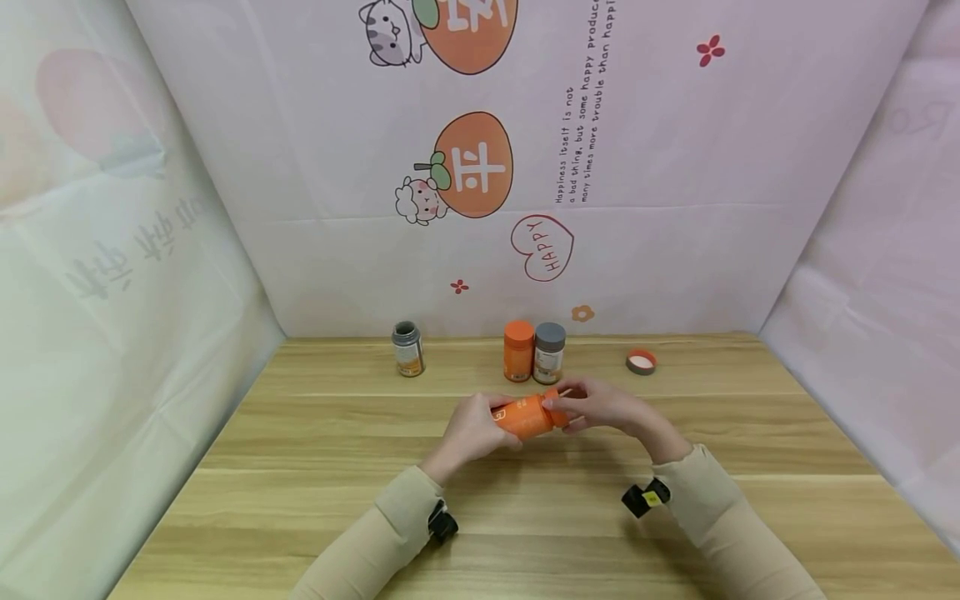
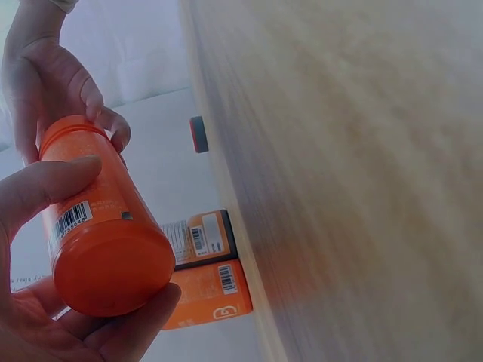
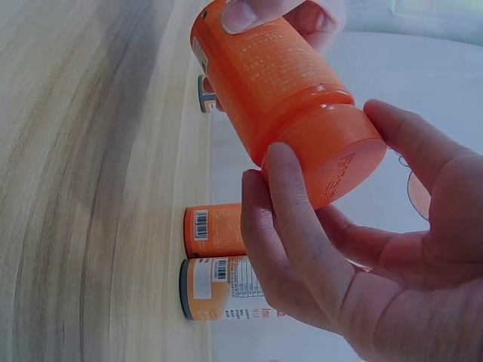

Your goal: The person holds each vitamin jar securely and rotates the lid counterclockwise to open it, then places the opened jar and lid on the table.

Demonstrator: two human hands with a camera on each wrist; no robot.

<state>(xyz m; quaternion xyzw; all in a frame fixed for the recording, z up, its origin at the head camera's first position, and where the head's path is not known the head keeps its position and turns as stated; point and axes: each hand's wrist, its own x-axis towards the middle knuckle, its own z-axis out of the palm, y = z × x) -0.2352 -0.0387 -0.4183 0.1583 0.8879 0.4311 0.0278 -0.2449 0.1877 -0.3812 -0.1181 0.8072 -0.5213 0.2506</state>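
Observation:
Tilted sideways above the table, an orange bottle is held between both hands. My left hand grips its body, thumb along one side and fingers beneath, as the left wrist view shows. Around the orange cap at the other end, the fingertips and thumb of my right hand are pinched. The cap sits on the bottle's neck, with a narrow gap line below it in the right wrist view. The bottle's base faces the left wrist camera.
Behind the hands stand a capped orange bottle and a grey-capped bottle, side by side. An uncapped grey bottle stands farther left. A loose cap lies at the back right, its white inside facing up. Printed cloth walls border the wooden table.

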